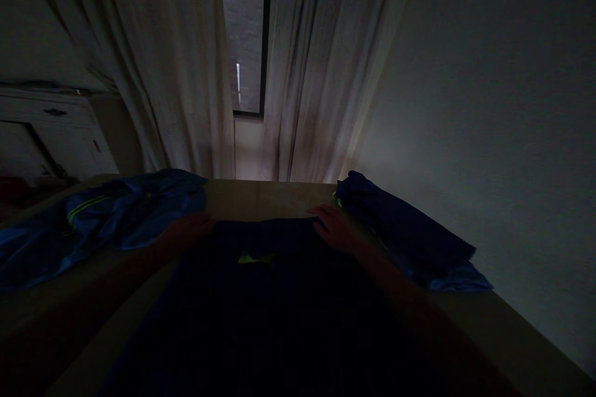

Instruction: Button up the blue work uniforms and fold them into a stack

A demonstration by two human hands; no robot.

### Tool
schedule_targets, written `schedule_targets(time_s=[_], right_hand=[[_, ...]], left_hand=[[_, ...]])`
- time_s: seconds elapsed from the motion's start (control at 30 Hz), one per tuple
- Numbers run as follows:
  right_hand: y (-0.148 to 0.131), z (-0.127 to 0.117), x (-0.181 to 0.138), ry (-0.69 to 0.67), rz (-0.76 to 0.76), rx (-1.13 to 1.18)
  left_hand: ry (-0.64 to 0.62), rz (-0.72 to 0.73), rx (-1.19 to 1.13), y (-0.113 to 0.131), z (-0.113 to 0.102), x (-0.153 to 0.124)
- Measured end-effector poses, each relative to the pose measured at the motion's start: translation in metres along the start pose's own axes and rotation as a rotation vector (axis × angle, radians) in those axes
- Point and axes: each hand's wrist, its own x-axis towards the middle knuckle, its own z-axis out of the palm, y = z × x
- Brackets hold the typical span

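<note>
A dark blue garment (279,316) lies spread in front of me, its far edge running between my two hands. A small yellow-green patch (254,258) shows near that edge. My left hand (192,227) rests at the far left corner, fingers stretched toward the cloth. At the far right corner is my right hand (333,227), palm down, with the fingers apart and the thumb over the fabric. Both hands look open. Deep shadow hides most of the garment's near part and the detail of the left fingers.
A crumpled blue garment with green stripes (135,211) lies on the left of the table (261,198). Folded dark blue clothing (405,223) is stacked at right, close to the wall (503,105). Behind are curtains (186,74), a window (244,31) and a cabinet (69,130).
</note>
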Motion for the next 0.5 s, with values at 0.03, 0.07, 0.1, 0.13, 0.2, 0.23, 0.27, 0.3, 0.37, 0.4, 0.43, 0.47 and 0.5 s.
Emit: schedule_targets(time_s=[0.03,0.07,0.1,0.13,0.2,0.23,0.27,0.3,0.37,0.4,0.43,0.47,0.5], right_hand=[[-0.013,0.009,0.004,-0.026,-0.023,0.034],[-0.025,0.020,0.007,-0.078,-0.041,0.059],[-0.036,0.031,0.009,-0.144,-0.048,0.078],[-0.044,0.040,0.008,-0.202,-0.041,0.093],[-0.056,0.047,0.000,-0.225,0.008,0.113],[-0.059,0.045,-0.009,-0.197,0.029,0.120],[-0.062,0.039,-0.022,-0.160,0.040,0.127],[-0.064,0.029,-0.040,-0.123,0.047,0.136],[-0.067,0.006,-0.087,-0.088,0.067,0.169],[-0.069,-0.006,-0.117,-0.093,0.092,0.192],[-0.071,-0.016,-0.151,-0.101,0.137,0.216],[-0.074,-0.024,-0.187,-0.089,0.211,0.233],[-0.077,-0.029,-0.223,-0.060,0.297,0.236]], left_hand=[[-0.029,-0.017,0.027,0.003,-0.002,0.004],[-0.041,-0.057,0.047,0.007,-0.004,0.006],[-0.045,-0.104,0.065,0.011,-0.007,0.008],[-0.045,-0.148,0.080,0.015,-0.011,0.007],[-0.036,-0.232,0.100,0.028,-0.019,0.000],[-0.022,-0.272,0.096,0.036,-0.023,-0.009],[-0.001,-0.303,0.078,0.045,-0.026,-0.022],[0.024,-0.315,0.043,0.056,-0.029,-0.039],[0.084,-0.318,-0.054,0.083,-0.030,-0.090],[0.102,-0.298,-0.101,0.098,-0.029,-0.122],[0.111,-0.293,-0.138,0.113,-0.027,-0.156],[0.112,-0.319,-0.139,0.128,-0.026,-0.191],[0.080,-0.339,-0.111,0.142,-0.025,-0.224]])
